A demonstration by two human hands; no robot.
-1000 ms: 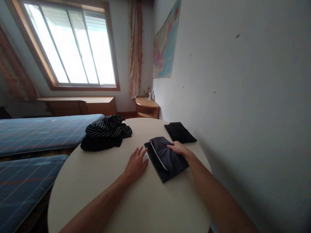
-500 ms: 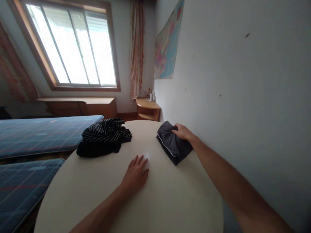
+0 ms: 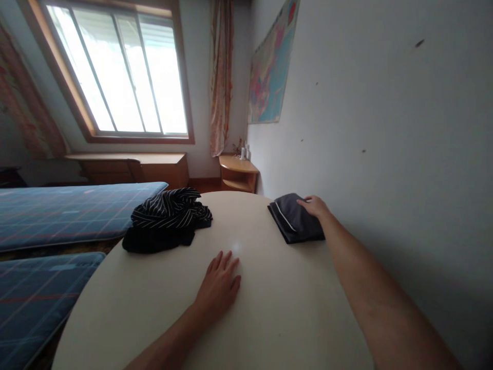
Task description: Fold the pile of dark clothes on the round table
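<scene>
A folded dark grey garment (image 3: 302,218) with white piping lies at the far right of the round table (image 3: 154,308). My right hand (image 3: 315,206) is on its far right part, with fingers and thumb closed on the cloth; part of the grip is hidden. My left hand (image 3: 219,282) lies palm down on the bare tabletop, fingers stretched out, holding nothing. To its far left is a crumpled heap of black clothing, with a white-striped black garment (image 3: 169,208) on top and plain black cloth (image 3: 157,239) beneath.
Two blue plaid mattresses (image 3: 77,213) stand left of the table. A white wall (image 3: 365,154) runs close along the right. Beyond the table are a wooden corner shelf (image 3: 239,164), a low wooden desk (image 3: 162,159) and a bright window (image 3: 123,72).
My right hand has moved the folded garment right and slightly away, and it now lies flatter on the table. My left hand has stayed in about the same place.
</scene>
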